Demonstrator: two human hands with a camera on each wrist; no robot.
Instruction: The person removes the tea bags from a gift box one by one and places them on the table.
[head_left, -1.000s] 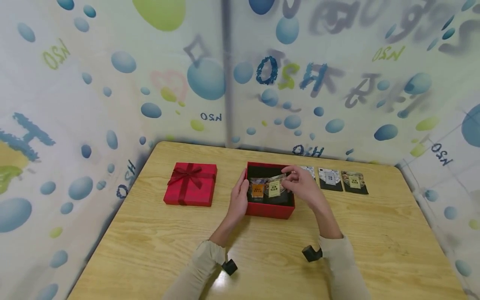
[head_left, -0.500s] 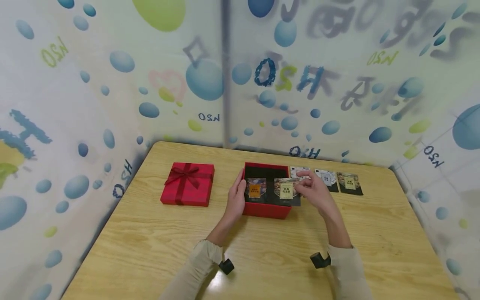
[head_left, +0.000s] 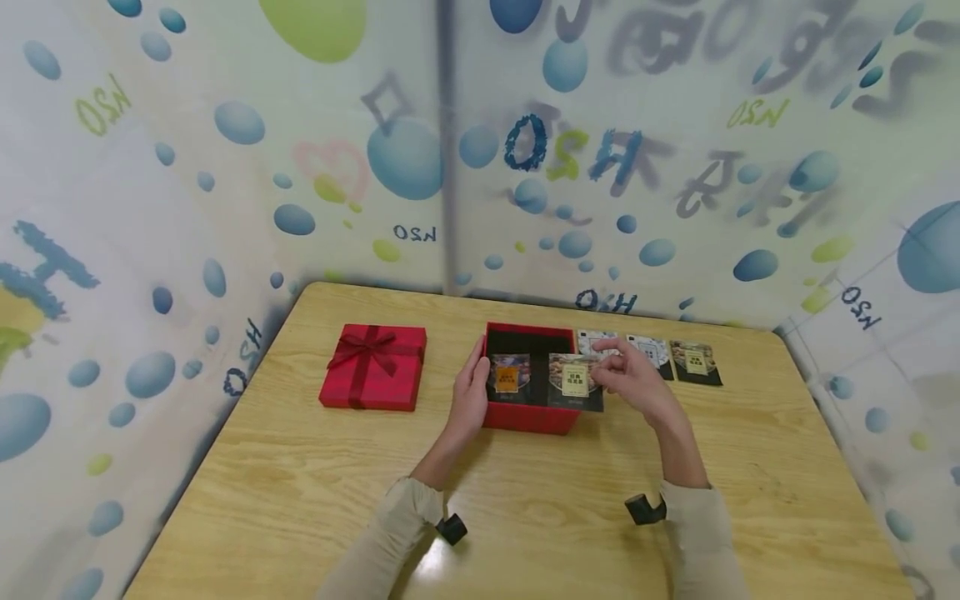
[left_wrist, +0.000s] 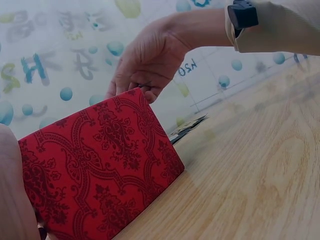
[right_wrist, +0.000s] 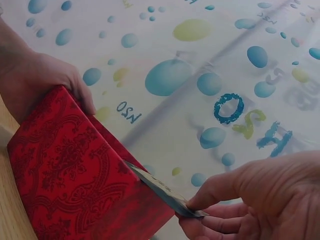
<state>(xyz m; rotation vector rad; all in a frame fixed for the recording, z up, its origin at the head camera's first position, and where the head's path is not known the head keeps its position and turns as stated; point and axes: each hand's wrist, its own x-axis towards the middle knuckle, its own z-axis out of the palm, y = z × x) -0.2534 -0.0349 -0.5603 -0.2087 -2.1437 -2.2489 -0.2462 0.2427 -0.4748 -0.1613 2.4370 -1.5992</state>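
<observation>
An uncovered red gift box (head_left: 531, 419) with dark patterning stands on the table, dark inside. My left hand (head_left: 470, 396) holds it at its left wall, and in the right wrist view this hand (right_wrist: 45, 82) lies over the box's far end. My right hand (head_left: 637, 382) pinches the right edge of a black sachet with a pale yellow label (head_left: 574, 382), which lies over the box's right front rim. In the right wrist view the sachet (right_wrist: 161, 189) tilts across the rim, between thumb and fingers. A second sachet with an orange label (head_left: 508, 380) is at the box's left side.
A red lid with a dark ribbon bow (head_left: 373, 367) lies left of the box. Right of the box is a row of sachets: one partly hidden behind my right hand, a white-and-black one (head_left: 651, 352) and a dark one (head_left: 696, 362). A patterned wall stands behind the table (head_left: 315, 483).
The yellow-labelled sachet has come up from inside the box and moved right over its rim, pinched by my right hand. My left hand stays on the box. The last half second shows little motion.
</observation>
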